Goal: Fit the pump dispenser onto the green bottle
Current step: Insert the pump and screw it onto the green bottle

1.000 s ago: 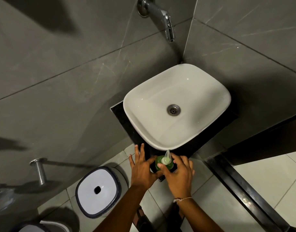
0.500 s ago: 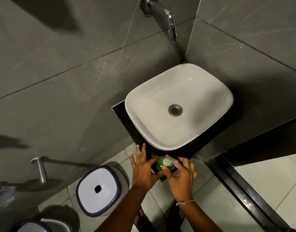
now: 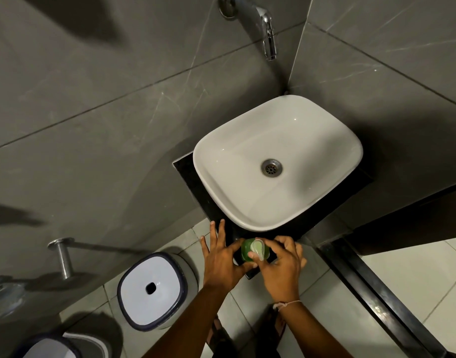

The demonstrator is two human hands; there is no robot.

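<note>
While both hands meet at the near corner of the black worktop [image 3: 185, 171], the green bottle [image 3: 246, 250] stands upright between them, right at the worktop's front edge. On its top sits the pale pump dispenser [image 3: 257, 249], its nozzle pointing back toward the person. At the bottle's left side, the left hand [image 3: 221, 262] has its thumb pressed on the green wall while the other fingers [image 3: 217, 232] lie stretched flat and spread, reaching forward onto the worktop; it steadies the bottle rather than closing round it. From the other side, the right hand [image 3: 282, 267] curls over, its thumb and first fingers pinched on the dispenser head. A thin pale string [image 3: 286, 304] circles the right wrist. Just beyond the fingertips of both hands, the white basin [image 3: 221, 161] rests on the worktop, its metal drain [image 3: 271, 168] in the middle, and well beyond that a chrome tap [image 3: 266, 27] juts from the grey tiled wall. Left of the left forearm and lower down, a white bin with a dark rim [image 3: 150, 290] stands on the tiled floor [image 3: 412, 288].
</note>
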